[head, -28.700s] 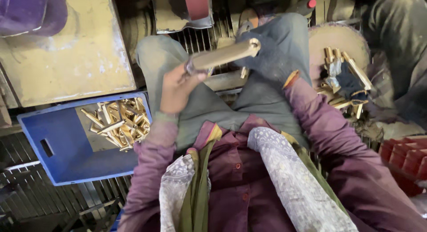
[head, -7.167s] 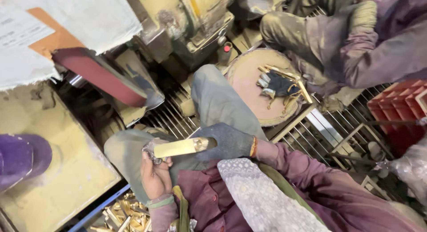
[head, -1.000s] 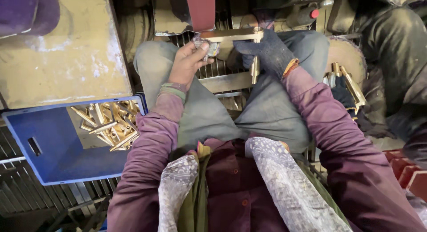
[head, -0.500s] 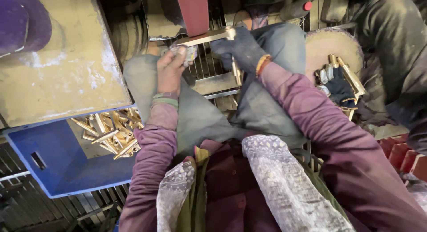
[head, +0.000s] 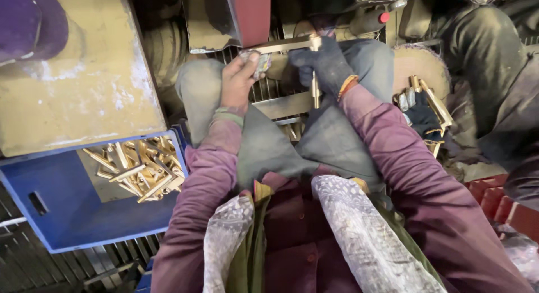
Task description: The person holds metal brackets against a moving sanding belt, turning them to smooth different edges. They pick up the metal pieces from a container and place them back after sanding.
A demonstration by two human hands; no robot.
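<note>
Head view showed both hands gripping a brass bar (head: pixel 283 45) against the red sanding belt (head: pixel 254 15): left hand (head: pixel 238 79) bare, right hand (head: pixel 323 63) gloved. Grinding seemed underway; steady pressure was needed next.

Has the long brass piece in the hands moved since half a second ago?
Yes. The long brass piece now lies closer beneath the dark red sanding belt, nearly touching it.
</note>
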